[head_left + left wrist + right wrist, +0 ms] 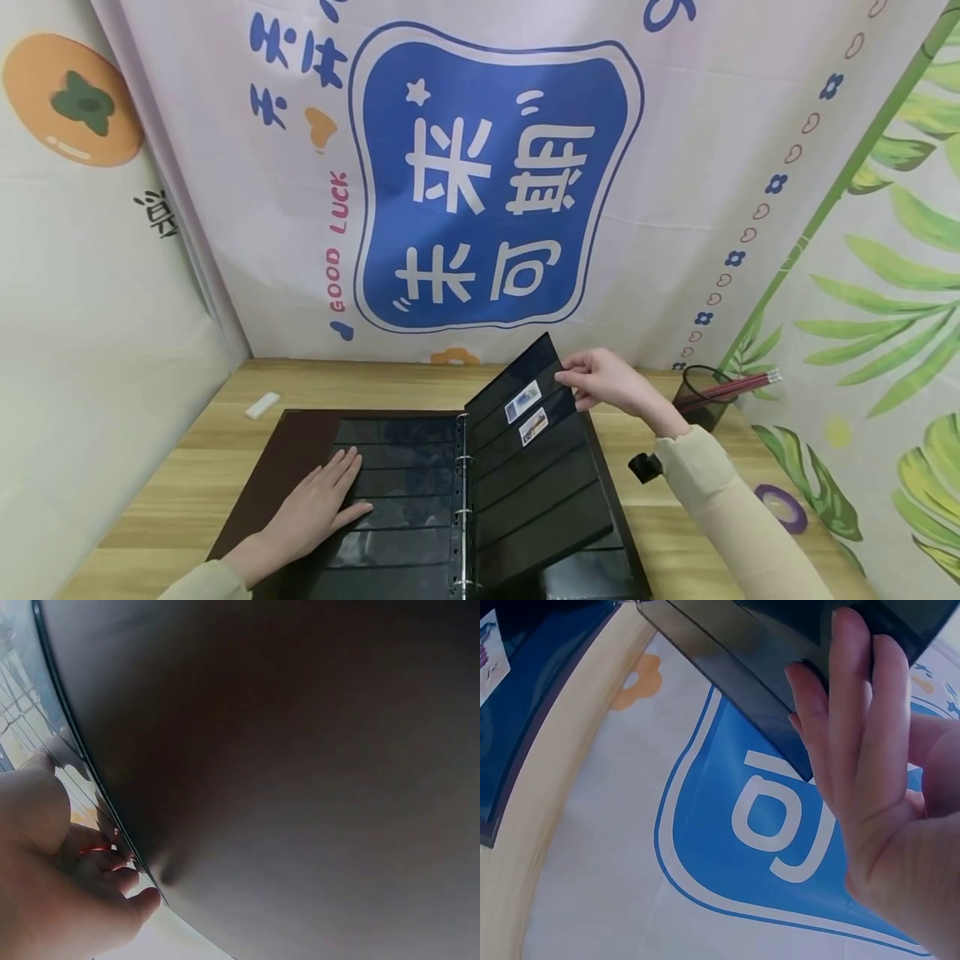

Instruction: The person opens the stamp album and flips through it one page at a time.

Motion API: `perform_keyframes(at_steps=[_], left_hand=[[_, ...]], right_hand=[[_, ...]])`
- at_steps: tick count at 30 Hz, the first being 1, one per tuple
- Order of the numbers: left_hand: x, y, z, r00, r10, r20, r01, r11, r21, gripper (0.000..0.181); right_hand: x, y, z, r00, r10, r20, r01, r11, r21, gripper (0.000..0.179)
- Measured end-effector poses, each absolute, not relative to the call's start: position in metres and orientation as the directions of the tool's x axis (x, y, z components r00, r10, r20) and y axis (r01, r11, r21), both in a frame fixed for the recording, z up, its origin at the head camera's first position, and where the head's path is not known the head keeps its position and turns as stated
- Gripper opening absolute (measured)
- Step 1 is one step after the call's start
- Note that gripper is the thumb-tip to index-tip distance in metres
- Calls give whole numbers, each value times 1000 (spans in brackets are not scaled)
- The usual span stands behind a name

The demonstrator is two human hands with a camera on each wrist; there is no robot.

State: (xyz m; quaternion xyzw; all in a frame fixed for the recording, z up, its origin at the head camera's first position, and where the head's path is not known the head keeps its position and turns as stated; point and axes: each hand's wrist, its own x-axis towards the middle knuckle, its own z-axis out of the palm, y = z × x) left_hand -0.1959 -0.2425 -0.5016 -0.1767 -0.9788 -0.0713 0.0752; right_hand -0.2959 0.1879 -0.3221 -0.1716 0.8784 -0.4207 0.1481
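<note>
A ring-bound stamp album with a brown cover (pixel 279 454) lies spread on the table. My left hand (pixel 318 504) rests flat, fingers extended, on its left black page (pixel 408 508). My right hand (pixel 603 381) pinches the outer edge of a black page (pixel 540 492), which stands lifted and tilted from the metal rings (pixel 463 512). Two stamps (pixel 522 402) sit in strips on this page, near its upper part. In the right wrist view, the fingers (pixel 851 712) lie against the raised page (pixel 727 667). Beneath it, part of another black page shows.
A white eraser-like block (pixel 262 406) lies at the back left. On the right stand a black mesh cup (pixel 697 408) with pencils (pixel 738 385) and a purple tape roll (pixel 781 508). A small black object (pixel 645 467) shows beside the right wrist. Printed cloth hangs behind the table.
</note>
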Motion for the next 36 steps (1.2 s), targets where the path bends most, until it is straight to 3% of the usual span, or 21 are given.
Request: perform_keyframes(at_steps=[9, 18, 24, 31, 36], left_hand=[[-197, -244, -505, -925, 338, 174, 360, 925, 120, 77], [-197, -244, -503, -927, 335, 171, 358, 925, 131, 77], [-197, -244, -502, -930, 335, 154, 356, 924, 142, 78], [-197, -243, -501, -934, 329, 137, 348, 924, 155, 79], [-197, -244, -501, -936, 327, 131, 346, 925, 159, 79]], right_hand=[[-301, 177, -317, -888, -431, -160, -109, 537, -836, 46], [-302, 168, -319, -856, -484, -180, -63, 445, -893, 24], [-298, 159, -332, -854, -492, -170, 9, 312, -950, 39], [-280, 156, -353, -849, -529, -8, -159, 271, -949, 50], [-268, 153, -375, -796, -594, 116, -294, 212, -932, 58]])
